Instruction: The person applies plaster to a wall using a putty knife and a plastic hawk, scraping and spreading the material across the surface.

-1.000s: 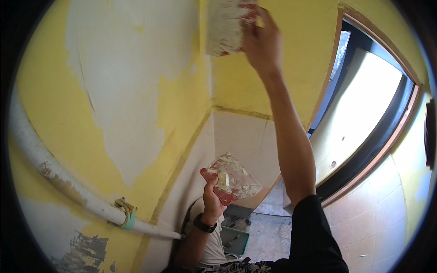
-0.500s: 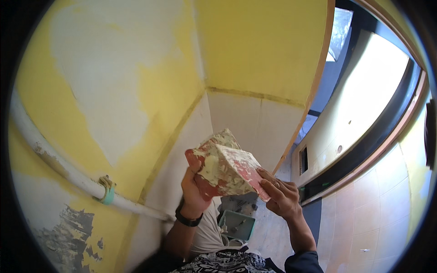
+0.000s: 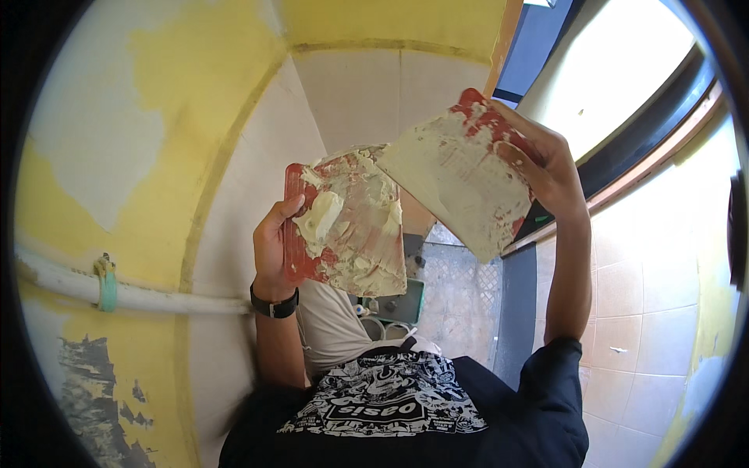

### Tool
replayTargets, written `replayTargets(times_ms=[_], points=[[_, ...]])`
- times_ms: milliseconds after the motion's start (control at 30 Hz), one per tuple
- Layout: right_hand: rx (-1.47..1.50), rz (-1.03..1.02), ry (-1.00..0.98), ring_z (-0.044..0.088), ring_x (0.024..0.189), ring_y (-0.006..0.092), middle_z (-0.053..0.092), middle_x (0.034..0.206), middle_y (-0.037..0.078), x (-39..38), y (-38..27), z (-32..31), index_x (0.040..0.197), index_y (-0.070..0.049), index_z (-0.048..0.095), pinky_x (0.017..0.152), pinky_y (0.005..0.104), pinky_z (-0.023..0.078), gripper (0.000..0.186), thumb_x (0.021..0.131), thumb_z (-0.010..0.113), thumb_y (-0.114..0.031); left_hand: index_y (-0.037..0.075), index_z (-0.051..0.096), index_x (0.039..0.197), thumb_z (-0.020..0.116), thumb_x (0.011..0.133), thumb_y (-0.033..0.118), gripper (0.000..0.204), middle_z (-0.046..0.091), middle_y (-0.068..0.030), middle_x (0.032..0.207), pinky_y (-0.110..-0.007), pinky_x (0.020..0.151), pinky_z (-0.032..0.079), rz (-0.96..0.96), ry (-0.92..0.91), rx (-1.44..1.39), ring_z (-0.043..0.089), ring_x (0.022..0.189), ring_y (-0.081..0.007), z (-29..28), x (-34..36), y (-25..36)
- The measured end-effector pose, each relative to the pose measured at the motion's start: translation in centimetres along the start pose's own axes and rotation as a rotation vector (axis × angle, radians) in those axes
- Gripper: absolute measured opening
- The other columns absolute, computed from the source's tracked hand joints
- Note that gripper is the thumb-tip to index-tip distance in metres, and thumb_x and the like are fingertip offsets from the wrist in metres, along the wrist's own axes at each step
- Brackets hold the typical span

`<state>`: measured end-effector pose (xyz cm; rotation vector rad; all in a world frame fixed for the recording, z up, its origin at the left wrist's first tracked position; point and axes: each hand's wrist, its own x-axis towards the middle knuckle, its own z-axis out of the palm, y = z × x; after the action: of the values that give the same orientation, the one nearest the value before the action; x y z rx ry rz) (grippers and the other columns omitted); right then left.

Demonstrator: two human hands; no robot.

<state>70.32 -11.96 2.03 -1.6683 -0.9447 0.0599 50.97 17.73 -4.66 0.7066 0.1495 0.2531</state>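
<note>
Two red plastic putty spreaders smeared with pale cream putty are in front of me. My left hand [image 3: 273, 242] grips the left spreader [image 3: 363, 234] by its red edge, thumb on its face; a thick lump of putty [image 3: 320, 218] sits near that thumb. The right spreader [image 3: 460, 179] is tilted and held up higher by my right hand [image 3: 550, 168], whose fingers close round its red edge. Its lower left corner meets or overlaps the upper right of the left spreader; I cannot tell if they touch. Putty covers most of both faces.
A yellow wall [image 3: 179, 93] with pale filled patches stands at left, crossed by a white pipe [image 3: 168, 303] with a green tie [image 3: 108, 288]. Below lies a green tray [image 3: 422, 300] beside round containers [image 3: 373, 327] on the tiled floor [image 3: 460, 292]. Tiled wall [image 3: 624, 296] at right.
The spreaders have come apart and their broad faces now show. My right hand has risen to the upper right with its spreader; my left has moved left and up. The view has tilted downward.
</note>
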Motion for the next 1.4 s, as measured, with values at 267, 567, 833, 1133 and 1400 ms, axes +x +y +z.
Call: replayTargets(times_ms=[267, 567, 833, 1133, 1400], points=[[0.292, 0.309, -0.37, 0.064, 0.094, 0.0102, 0.069, 0.114, 0.012, 1.8, 4.0, 1.7, 0.137, 0.002, 0.053, 0.083, 0.0266, 0.055, 0.043, 0.096, 0.06, -0.005, 0.002, 0.055, 0.126, 0.052, 0.095, 0.022, 0.037, 0.067, -0.0114, 0.116, -0.044, 0.093, 0.054, -0.063, 0.094, 0.004, 0.067, 0.103, -0.0261, -0.2, 2.5, -0.4], [0.692, -0.003, 0.158, 0.064, 0.081, 0.0136, 0.068, 0.102, 0.007, 11.7, -2.8, 7.5, 0.133, -0.003, 0.047, 0.07, 0.0281, 0.052, 0.039, 0.095, 0.056, -0.002, 0.006, 0.047, 0.136, 0.046, 0.098, 0.028, 0.044, 0.061, -0.0105, 0.127, -0.05, 0.091, 0.055, 0.076, 0.063, -0.058, 0.061, 0.114, -0.0284, -0.8, 2.9, -0.9], [-0.114, -0.587, 0.51, 0.057, 0.047, 0.029, 0.057, 0.059, 0.017, 26.4, -11.3, 14.7, 0.135, -0.006, 0.032, 0.047, 0.0408, 0.044, 0.046, 0.094, 0.052, 0.0, 0.005, 0.045, 0.138, 0.045, 0.099, 0.027, 0.045, 0.06, -0.0121, 0.129, -0.05, 0.096, 0.052, 0.079, 0.112, -0.054, 0.061, 0.116, -0.0286, -2.5, 3.8, -2.6], [-0.327, -0.599, 0.5, 0.055, 0.044, 0.0281, 0.054, 0.057, 0.015, 28.1, -9.2, 18.0, 0.135, -0.004, 0.03, 0.045, 0.0389, 0.043, 0.046, 0.094, 0.051, 0.0, 0.003, 0.041, 0.14, 0.042, 0.099, 0.027, 0.047, 0.057, -0.015, 0.131, -0.052, 0.096, 0.052, 0.048, 0.096, -0.076, 0.059, 0.118, -0.0319, -3.4, 3.9, -2.8], [-0.274, -0.533, 0.488, 0.058, 0.046, 0.0297, 0.056, 0.059, 0.016, 27.2, -7.3, 18.8, 0.135, -0.005, 0.031, 0.047, 0.0381, 0.045, 0.047, 0.092, 0.05, 0.0, 0.004, 0.04, 0.14, 0.042, 0.099, 0.027, 0.048, 0.056, -0.0144, 0.133, -0.051, 0.098, 0.051, 0.024, 0.1, -0.092, 0.059, 0.12, -0.0313, -3.2, 4.2, -2.8]])
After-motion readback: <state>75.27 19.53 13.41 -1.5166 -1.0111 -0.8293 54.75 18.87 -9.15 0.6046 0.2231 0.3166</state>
